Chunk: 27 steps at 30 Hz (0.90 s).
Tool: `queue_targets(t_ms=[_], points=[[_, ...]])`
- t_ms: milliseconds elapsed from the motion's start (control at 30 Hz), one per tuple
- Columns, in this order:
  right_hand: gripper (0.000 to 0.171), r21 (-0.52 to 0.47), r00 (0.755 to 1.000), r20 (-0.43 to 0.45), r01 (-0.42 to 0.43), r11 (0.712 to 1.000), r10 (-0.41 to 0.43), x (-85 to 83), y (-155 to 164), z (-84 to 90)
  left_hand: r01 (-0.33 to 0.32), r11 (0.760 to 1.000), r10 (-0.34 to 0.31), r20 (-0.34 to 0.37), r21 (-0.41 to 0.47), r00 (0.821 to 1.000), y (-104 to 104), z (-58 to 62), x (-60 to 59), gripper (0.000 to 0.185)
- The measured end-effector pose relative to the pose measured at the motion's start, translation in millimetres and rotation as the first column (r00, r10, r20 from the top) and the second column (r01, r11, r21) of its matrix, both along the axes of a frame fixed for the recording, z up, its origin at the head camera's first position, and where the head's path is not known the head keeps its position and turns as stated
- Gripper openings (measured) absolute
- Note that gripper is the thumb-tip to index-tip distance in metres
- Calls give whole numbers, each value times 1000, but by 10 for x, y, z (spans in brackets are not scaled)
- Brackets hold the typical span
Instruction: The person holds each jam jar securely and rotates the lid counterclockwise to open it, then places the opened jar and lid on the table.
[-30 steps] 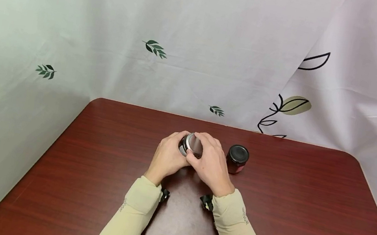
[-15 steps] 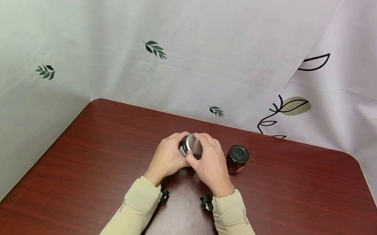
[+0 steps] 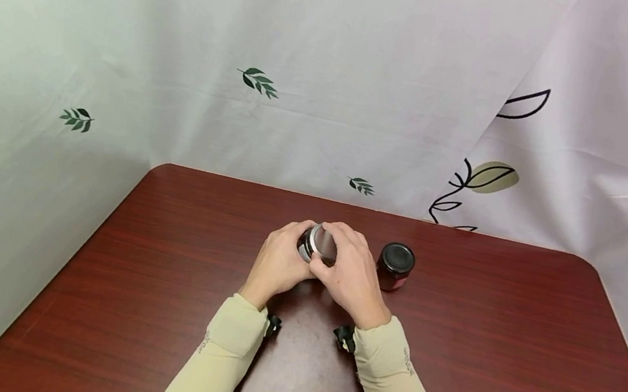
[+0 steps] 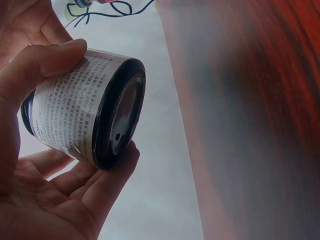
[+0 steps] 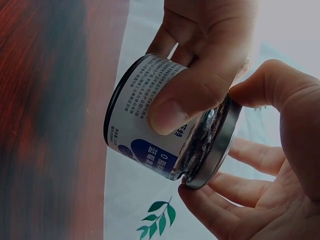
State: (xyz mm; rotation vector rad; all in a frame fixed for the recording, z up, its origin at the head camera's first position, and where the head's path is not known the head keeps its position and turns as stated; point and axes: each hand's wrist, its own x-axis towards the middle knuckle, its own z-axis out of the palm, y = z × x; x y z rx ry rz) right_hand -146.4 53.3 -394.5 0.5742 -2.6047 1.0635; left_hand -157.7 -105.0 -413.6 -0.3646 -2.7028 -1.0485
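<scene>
Between both hands is a small glass jar with dark contents, a white printed label and a blue patch. My left hand grips the jar's body, its thumb laid across the label. The fingers of my right hand grip the silver metal lid, which sits on the jar. In the left wrist view the jar lies tilted on its side, its round base facing away from the hands and raised off the table. Part of the lid is hidden under the right fingers in the head view.
Just right of the right hand, a second jar with a black lid and dark contents stands upright on the reddish-brown wooden table. A white curtain with leaf prints hangs behind the table's far edge and along its left side.
</scene>
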Motion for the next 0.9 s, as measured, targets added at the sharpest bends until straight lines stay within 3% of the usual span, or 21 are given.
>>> queue_targets(t_ms=[900], points=[[59,9,999,14,-45,999,45,-9,14,-15,25,999,-25,6,-20,1000,-28,-5,-2,58]])
